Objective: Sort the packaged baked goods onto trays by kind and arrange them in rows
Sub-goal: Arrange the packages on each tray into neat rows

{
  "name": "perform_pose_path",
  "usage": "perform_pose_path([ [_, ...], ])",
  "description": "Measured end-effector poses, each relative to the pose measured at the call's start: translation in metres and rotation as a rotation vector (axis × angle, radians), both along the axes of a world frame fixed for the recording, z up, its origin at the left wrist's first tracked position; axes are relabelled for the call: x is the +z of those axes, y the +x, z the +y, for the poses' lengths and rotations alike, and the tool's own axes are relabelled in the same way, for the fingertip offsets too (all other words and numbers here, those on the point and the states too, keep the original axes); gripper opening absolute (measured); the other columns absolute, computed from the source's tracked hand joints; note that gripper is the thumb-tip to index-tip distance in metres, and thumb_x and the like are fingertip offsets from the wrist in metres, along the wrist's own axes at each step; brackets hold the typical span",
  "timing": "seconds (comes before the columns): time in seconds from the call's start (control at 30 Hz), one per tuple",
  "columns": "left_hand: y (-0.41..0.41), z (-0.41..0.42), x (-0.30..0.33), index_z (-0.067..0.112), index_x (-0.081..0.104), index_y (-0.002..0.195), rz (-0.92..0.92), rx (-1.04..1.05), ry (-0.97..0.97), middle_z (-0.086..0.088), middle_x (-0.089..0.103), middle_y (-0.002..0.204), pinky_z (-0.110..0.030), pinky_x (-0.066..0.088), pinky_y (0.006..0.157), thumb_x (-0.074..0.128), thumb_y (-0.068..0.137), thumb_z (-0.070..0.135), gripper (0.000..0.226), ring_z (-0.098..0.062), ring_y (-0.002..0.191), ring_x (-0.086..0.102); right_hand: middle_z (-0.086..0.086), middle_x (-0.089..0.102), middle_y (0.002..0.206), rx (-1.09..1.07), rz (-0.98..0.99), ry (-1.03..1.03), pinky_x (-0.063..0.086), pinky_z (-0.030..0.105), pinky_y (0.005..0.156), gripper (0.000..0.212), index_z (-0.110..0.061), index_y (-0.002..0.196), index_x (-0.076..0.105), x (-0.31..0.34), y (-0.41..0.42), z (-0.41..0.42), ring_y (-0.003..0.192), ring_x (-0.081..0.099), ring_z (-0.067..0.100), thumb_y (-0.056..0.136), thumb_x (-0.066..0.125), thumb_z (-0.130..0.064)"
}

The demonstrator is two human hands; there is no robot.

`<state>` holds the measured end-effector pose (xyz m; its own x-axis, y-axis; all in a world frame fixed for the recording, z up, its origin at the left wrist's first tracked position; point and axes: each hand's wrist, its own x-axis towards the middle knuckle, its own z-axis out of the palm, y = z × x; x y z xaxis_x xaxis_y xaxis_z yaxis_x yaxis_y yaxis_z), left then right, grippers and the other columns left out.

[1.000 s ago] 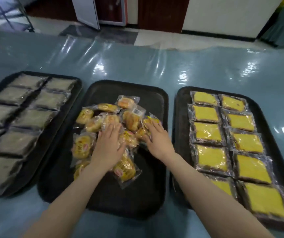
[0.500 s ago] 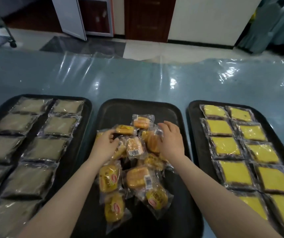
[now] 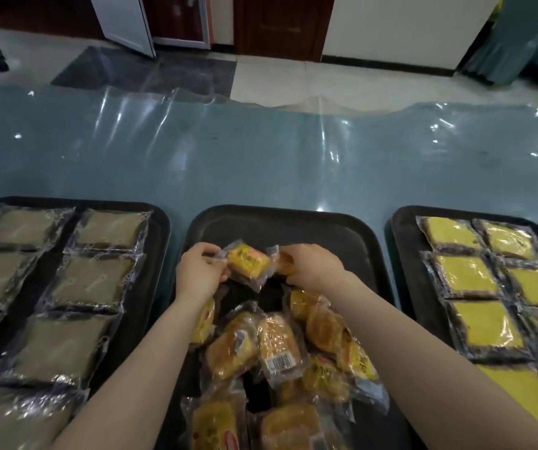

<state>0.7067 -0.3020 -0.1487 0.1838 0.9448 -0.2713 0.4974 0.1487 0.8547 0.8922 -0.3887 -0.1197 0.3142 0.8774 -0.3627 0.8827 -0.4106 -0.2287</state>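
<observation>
Golden round pastry in a clear crinkly wrapper [image 3: 248,262] sits lifted between both hands over the far half of the black plastic middle tray [image 3: 293,222]. Left hand [image 3: 197,274] pinches its left wrapper edge, fingers curled. Right hand [image 3: 309,267] is curled on a second wrapped pastry [image 3: 281,264], mostly hidden under the fingers; whether it also touches the first wrapper, cannot tell. Hands close together, nearly touching across the packet.

Loose heap of the same wrapped golden pastries [image 3: 277,352] lies just below the wrists, overlapping, some label up, one barcode up. No rows on this tray yet; far strip is bare.

Left black tray [image 3: 160,222] holds brown flat squares in clear film [image 3: 92,284], two columns, tidy. Right black tray [image 3: 400,222] holds yellow flat squares in clear film [image 3: 465,276], also in columns. All trays rest on a blue table under shiny plastic sheet [image 3: 261,157].

Risks, judged: slick film held only at the edge could slip and drop the pastry back on the heap. Forearms hang right over the pile, so a sweep may knock packets off the near rim. Placing crooked at the start skews every later row. Squeezing could crush the soft cake.
</observation>
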Motion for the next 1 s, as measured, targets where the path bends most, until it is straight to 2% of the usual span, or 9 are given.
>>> perform_pose_path([
  [0.1,0.005,0.022,-0.003,0.024,0.055,0.101,-0.072,0.075,0.039,0.002,0.065,0.086,-0.029,0.058,0.070,0.064,0.087,0.009,0.021,-0.007,0.071,0.068,0.000,0.061,0.112,0.024,0.000,-0.009,0.054,0.036,0.081,0.057,-0.027,0.132,0.044,-0.007,0.011,0.016,0.098,0.060,0.021,0.082,0.067,-0.015],
  [0.2,0.003,0.031,-0.008,0.028,0.049,0.102,-0.018,0.110,0.122,0.009,0.061,0.090,-0.024,0.051,0.070,0.064,0.087,0.012,0.027,-0.007,0.081,0.064,-0.003,0.059,0.096,-0.028,0.205,0.063,0.052,0.031,0.072,0.046,-0.027,0.118,0.040,-0.007,0.021,0.036,0.084,0.058,0.014,0.082,0.067,-0.017],
  [0.3,0.000,0.028,-0.013,0.027,0.048,0.104,0.090,0.120,0.224,0.008,0.052,0.108,-0.020,0.042,0.073,0.063,0.087,0.014,0.027,-0.010,0.093,0.058,-0.010,0.056,0.097,-0.052,0.414,0.123,0.043,0.023,0.070,0.035,-0.030,0.111,0.051,-0.002,0.031,0.055,0.091,0.056,0.010,0.081,0.071,-0.027],
  [0.4,-0.001,0.023,-0.020,0.022,0.050,0.115,0.298,0.016,0.392,-0.003,0.041,0.137,-0.023,0.039,0.093,0.061,0.086,0.013,0.032,-0.018,0.120,0.048,-0.005,0.064,0.099,-0.129,0.622,0.040,0.047,0.024,0.068,0.036,-0.025,0.121,0.060,-0.001,0.039,0.065,0.085,0.060,0.010,0.086,0.067,-0.033],
  [0.47,0.000,0.023,-0.021,0.023,0.049,0.124,0.392,-0.100,0.535,-0.004,0.031,0.150,-0.034,0.026,0.107,0.059,0.087,0.013,0.039,-0.023,0.139,0.025,-0.002,0.068,0.101,-0.139,0.660,-0.008,0.050,0.025,0.068,0.044,-0.023,0.129,0.058,-0.004,0.042,0.069,0.081,0.062,0.010,0.087,0.066,-0.034],
  [0.67,0.006,0.034,-0.041,0.037,0.006,0.149,0.551,-0.712,0.494,0.003,-0.014,0.158,-0.039,-0.013,0.110,0.043,0.096,0.038,0.065,-0.019,0.138,-0.025,0.003,0.048,0.137,-0.102,0.028,0.270,0.040,0.044,0.102,0.054,-0.029,0.138,0.045,-0.032,0.029,0.068,0.128,0.041,0.026,0.088,0.062,-0.039],
  [0.77,0.006,0.031,-0.052,0.042,-0.010,0.146,0.622,-0.719,0.427,0.005,-0.028,0.152,-0.045,-0.002,0.112,0.044,0.094,0.047,0.076,-0.023,0.135,-0.031,0.001,0.037,0.148,-0.029,0.076,0.236,0.034,0.046,0.107,0.060,-0.033,0.143,0.036,-0.044,0.016,0.061,0.136,0.031,0.027,0.089,0.056,-0.047],
  [0.9,0.012,0.020,-0.055,0.039,-0.019,0.144,0.684,-0.665,0.434,-0.001,-0.029,0.153,-0.050,0.006,0.113,0.041,0.092,0.053,0.081,-0.031,0.135,-0.031,-0.004,0.011,0.160,0.141,0.048,0.106,0.010,0.052,0.116,0.077,-0.034,0.151,0.004,-0.056,0.008,0.058,0.147,0.002,0.027,0.091,0.044,-0.058],
  [1.0,0.017,0.013,-0.055,0.037,-0.022,0.143,0.706,-0.610,0.443,-0.003,-0.029,0.153,-0.051,0.011,0.113,0.037,0.093,0.056,0.080,-0.034,0.138,-0.027,-0.003,0.004,0.161,0.135,-0.035,0.070,0.003,0.054,0.115,0.076,-0.031,0.152,-0.003,-0.057,0.010,0.057,0.147,-0.006,0.026,0.092,0.034,-0.062],
])
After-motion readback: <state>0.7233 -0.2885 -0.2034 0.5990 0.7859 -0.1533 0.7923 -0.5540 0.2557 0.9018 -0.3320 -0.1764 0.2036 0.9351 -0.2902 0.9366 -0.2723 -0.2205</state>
